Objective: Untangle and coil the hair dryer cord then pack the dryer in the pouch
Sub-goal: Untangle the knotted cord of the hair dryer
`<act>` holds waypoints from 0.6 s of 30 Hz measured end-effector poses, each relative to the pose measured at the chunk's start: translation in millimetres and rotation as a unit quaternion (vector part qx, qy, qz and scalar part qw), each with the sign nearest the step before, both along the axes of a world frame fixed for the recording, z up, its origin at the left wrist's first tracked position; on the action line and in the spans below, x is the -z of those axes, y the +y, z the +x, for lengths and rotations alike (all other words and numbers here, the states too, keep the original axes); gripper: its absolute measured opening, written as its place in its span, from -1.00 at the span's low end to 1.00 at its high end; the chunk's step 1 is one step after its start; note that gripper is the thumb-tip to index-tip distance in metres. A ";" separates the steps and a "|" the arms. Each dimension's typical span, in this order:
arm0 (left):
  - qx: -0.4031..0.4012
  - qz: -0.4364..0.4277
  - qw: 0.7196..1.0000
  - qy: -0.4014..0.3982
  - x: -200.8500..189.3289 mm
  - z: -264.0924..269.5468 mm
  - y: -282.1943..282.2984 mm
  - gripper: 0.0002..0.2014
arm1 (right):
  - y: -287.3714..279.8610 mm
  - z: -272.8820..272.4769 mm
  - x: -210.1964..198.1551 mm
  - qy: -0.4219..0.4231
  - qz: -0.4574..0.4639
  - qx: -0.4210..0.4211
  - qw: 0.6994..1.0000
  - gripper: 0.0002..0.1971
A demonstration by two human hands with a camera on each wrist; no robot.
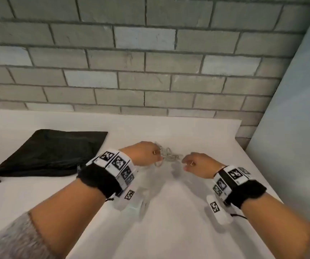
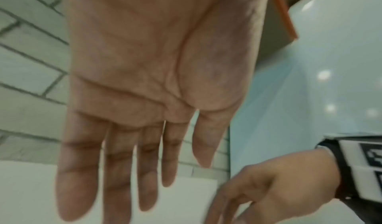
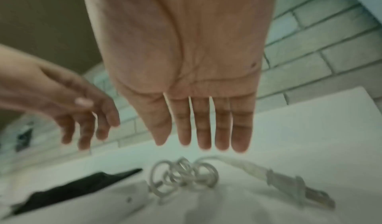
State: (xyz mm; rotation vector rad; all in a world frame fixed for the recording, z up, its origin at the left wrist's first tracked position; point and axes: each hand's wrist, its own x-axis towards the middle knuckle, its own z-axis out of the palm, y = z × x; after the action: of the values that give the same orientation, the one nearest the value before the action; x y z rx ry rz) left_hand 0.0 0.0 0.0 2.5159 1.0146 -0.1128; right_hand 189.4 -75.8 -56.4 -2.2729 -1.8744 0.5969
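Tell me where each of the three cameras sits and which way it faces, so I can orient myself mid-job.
Head: worn on the head, looking forward and down at the white table, black pouch and tangled cord; both forearms and hands show.
Left wrist: under the left hand, looking along the open palm toward the brick wall; the right hand shows too.
Right wrist: under the right hand, looking down at the cord and plug.
Shared: the head and right wrist views both show the cord and pouch.
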 end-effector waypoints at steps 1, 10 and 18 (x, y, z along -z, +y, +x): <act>-0.006 0.006 1.000 0.027 0.0 9.5 6.3 -0.64 | 15.7 2.5 6.6 -0.008 -0.002 0.017 1.000 -0.57; 0.009 0.014 0.992 0.128 18.3 42.6 45.2 -0.57 | 82.1 3.8 45.4 -0.048 -0.053 0.044 0.996 -0.67; 0.028 0.019 0.992 0.124 24.1 48.3 48.0 -0.66 | 70.2 -1.2 28.0 0.079 -0.030 -0.001 0.996 -0.83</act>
State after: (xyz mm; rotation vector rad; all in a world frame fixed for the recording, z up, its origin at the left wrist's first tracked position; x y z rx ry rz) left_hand 48.3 48.0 -24.1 2.6119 1.0486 -0.4374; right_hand 188.1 -5.6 -84.5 -2.1880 -1.8075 0.8195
